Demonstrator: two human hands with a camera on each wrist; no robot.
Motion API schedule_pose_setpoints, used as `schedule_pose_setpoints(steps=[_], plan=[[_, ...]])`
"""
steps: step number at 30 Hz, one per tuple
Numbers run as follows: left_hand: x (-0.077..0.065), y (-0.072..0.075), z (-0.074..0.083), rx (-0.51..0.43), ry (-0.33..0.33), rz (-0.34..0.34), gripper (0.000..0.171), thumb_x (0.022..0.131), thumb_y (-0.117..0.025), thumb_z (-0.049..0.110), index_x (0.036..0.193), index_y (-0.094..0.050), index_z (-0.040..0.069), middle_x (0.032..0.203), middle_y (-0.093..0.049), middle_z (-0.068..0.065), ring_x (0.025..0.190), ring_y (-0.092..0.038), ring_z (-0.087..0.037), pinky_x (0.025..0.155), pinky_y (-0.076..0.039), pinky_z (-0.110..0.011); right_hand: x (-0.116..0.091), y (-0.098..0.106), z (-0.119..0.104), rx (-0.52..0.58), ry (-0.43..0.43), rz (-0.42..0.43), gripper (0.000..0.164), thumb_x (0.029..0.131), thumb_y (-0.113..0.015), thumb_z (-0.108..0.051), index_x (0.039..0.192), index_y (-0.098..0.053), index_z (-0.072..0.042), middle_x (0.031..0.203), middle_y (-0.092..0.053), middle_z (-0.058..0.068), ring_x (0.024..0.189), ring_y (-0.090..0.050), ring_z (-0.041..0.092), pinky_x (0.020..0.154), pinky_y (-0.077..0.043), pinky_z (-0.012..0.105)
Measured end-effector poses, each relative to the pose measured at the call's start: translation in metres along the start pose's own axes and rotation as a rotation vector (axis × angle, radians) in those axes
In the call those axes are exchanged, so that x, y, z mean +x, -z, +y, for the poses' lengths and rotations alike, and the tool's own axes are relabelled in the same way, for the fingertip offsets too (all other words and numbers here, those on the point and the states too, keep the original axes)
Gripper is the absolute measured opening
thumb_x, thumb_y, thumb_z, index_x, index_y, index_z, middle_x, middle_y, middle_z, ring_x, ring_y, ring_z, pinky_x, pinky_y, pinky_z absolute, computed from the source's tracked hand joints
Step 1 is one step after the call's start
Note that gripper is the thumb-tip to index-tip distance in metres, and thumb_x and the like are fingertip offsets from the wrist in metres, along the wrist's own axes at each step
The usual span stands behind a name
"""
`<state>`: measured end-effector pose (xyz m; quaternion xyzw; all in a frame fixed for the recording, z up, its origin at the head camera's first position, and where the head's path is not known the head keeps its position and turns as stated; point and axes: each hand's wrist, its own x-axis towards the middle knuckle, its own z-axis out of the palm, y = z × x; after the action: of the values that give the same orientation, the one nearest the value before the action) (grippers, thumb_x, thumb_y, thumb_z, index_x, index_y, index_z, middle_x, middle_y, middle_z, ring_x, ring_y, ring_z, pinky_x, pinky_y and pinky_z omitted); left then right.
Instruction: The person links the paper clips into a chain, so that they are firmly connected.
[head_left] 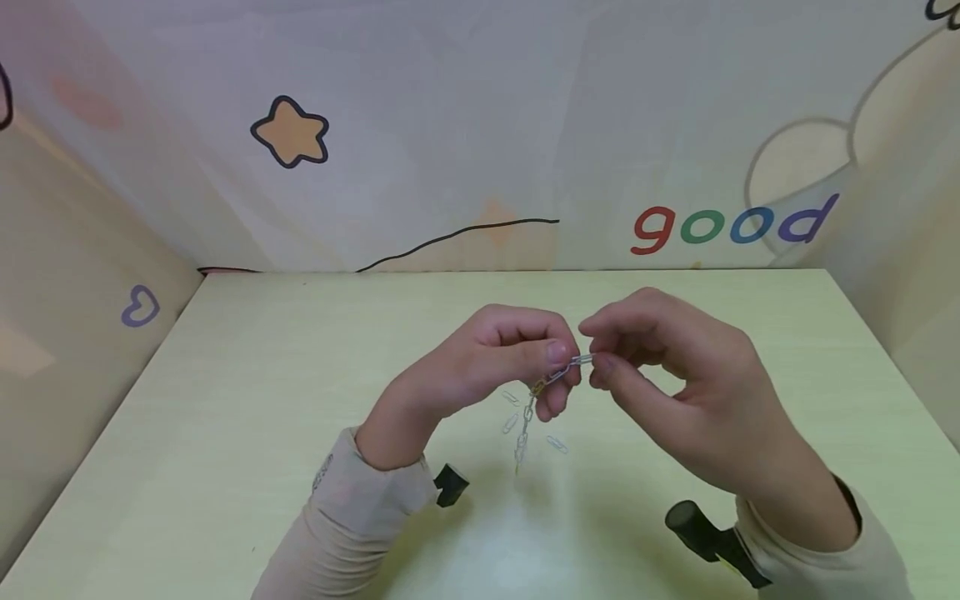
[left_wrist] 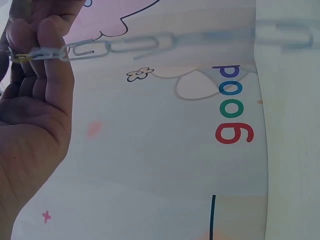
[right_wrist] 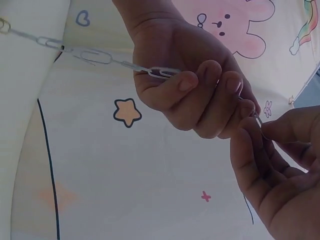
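Note:
In the head view, a chain of linked paper clips (head_left: pixel 527 414) hangs from my left hand (head_left: pixel 510 350). My left thumb and fingers pinch its upper part. Between the thumb and fingertips of my right hand (head_left: pixel 686 387) is the end of a paper clip (head_left: pixel 584 359) that sticks out from the left hand. The right wrist view shows the chain (right_wrist: pixel 96 57) trailing away from the left hand (right_wrist: pixel 185 90), while the fingers of the right hand (right_wrist: pixel 275 175) meet it at the clip. Part of the chain is hidden inside the left hand.
Loose paper clips lie on the pale table (head_left: pixel 300 417) below the hands, one (head_left: pixel 557 444) right of the hanging chain and two more to its left. A printed backdrop (head_left: pixel 450 125) stands behind the table. Black wrist mounts (head_left: pixel 451 485) show by both sleeves.

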<state>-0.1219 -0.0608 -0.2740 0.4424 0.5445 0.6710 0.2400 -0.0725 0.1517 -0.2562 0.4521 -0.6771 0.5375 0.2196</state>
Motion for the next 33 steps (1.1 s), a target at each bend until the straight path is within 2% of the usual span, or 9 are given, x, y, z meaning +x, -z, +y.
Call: schedule_pose_setpoints(steps=[4, 6, 8, 11, 14, 17, 20, 26, 33], plan=[[-0.002, 0.003, 0.004, 0.048, -0.030, 0.052, 0.023, 0.102, -0.049, 0.007, 0.088, -0.061, -0.006, 0.065, -0.052, -0.016, 0.057, -0.048, -0.023, 0.058, -0.049, -0.035, 0.002, -0.003, 0.001, -0.007, -0.029, 0.040, 0.019, 0.092, -0.065, 0.004, 0.108, -0.062, 0.014, 0.090, -0.065, 0.010, 0.073, -0.064, 0.014, 0.069, -0.056, 0.021], [-0.003, 0.005, 0.007, 0.062, -0.036, 0.099, 0.023, 0.101, -0.050, 0.009, 0.088, -0.060, -0.007, 0.062, -0.048, -0.014, 0.052, -0.039, -0.020, 0.054, -0.049, -0.034, 0.002, -0.004, 0.004, -0.014, -0.104, 0.051, 0.018, 0.094, -0.062, 0.004, 0.110, -0.062, 0.013, 0.090, -0.064, 0.011, 0.072, -0.064, 0.015, 0.069, -0.056, 0.022], [-0.005, 0.007, 0.009, 0.060, -0.044, 0.146, 0.024, 0.101, -0.050, 0.011, 0.089, -0.060, -0.007, 0.061, -0.044, -0.012, 0.050, -0.031, -0.019, 0.051, -0.048, -0.033, 0.002, -0.006, 0.010, -0.046, -0.237, 0.037, 0.016, 0.098, -0.060, 0.001, 0.113, -0.062, 0.009, 0.090, -0.063, 0.008, 0.072, -0.064, 0.015, 0.069, -0.056, 0.023], [-0.009, 0.009, 0.013, 0.035, -0.065, 0.196, 0.025, 0.101, -0.050, 0.013, 0.089, -0.058, -0.007, 0.061, -0.042, -0.009, 0.049, -0.024, -0.017, 0.049, -0.048, -0.032, -0.003, -0.011, 0.030, -0.134, -0.480, -0.109, 0.018, 0.099, -0.056, 0.003, 0.113, -0.066, -0.003, 0.086, -0.062, 0.003, 0.070, -0.062, 0.016, 0.067, -0.055, 0.027], [-0.011, 0.010, 0.015, -0.005, -0.079, 0.228, 0.022, 0.101, -0.049, 0.012, 0.089, -0.060, -0.003, 0.061, -0.042, -0.008, 0.050, -0.027, -0.017, 0.047, -0.044, -0.029, -0.013, -0.022, 0.055, -0.225, -0.640, -0.391, 0.016, 0.100, -0.059, -0.005, 0.111, -0.069, -0.011, 0.079, -0.059, -0.003, 0.066, -0.057, 0.013, 0.063, -0.051, 0.030], [-0.012, 0.010, 0.017, -0.039, -0.090, 0.254, 0.020, 0.101, -0.047, 0.009, 0.090, -0.063, 0.003, 0.060, -0.040, -0.007, 0.054, -0.030, -0.016, 0.045, -0.040, -0.027, -0.025, -0.036, 0.078, -0.230, -0.678, -0.658, 0.016, 0.098, -0.062, -0.006, 0.111, -0.070, -0.009, 0.074, -0.058, -0.004, 0.063, -0.051, 0.011, 0.062, -0.048, 0.031], [-0.012, 0.011, 0.018, -0.053, -0.101, 0.268, 0.020, 0.101, -0.047, 0.007, 0.092, -0.065, 0.008, 0.060, -0.038, -0.007, 0.056, -0.029, -0.016, 0.045, -0.038, -0.026, -0.037, -0.050, 0.093, -0.243, -0.671, -0.793, 0.019, 0.096, -0.062, -0.005, 0.112, -0.072, -0.008, 0.080, -0.063, -0.005, 0.069, -0.053, 0.008, 0.067, -0.048, 0.028], [-0.014, 0.010, 0.021, -0.036, -0.120, 0.265, 0.020, 0.101, -0.048, 0.007, 0.093, -0.066, 0.012, 0.060, -0.039, -0.005, 0.054, -0.026, -0.016, 0.045, -0.039, -0.026, -0.049, -0.061, 0.100, -0.349, -0.678, -0.848, 0.023, 0.091, -0.060, 0.002, 0.106, -0.075, -0.006, 0.096, -0.070, -0.002, 0.080, -0.057, 0.011, 0.075, -0.049, 0.030], [-0.015, 0.010, 0.022, -0.019, -0.127, 0.266, 0.019, 0.100, -0.048, 0.007, 0.093, -0.065, 0.011, 0.059, -0.039, -0.005, 0.052, -0.023, -0.016, 0.045, -0.040, -0.027, -0.048, -0.050, 0.103, -0.423, -0.750, -0.863, 0.018, 0.091, -0.061, -0.001, 0.096, -0.073, -0.013, 0.090, -0.067, -0.004, 0.084, -0.060, 0.016, 0.079, -0.051, 0.037]])
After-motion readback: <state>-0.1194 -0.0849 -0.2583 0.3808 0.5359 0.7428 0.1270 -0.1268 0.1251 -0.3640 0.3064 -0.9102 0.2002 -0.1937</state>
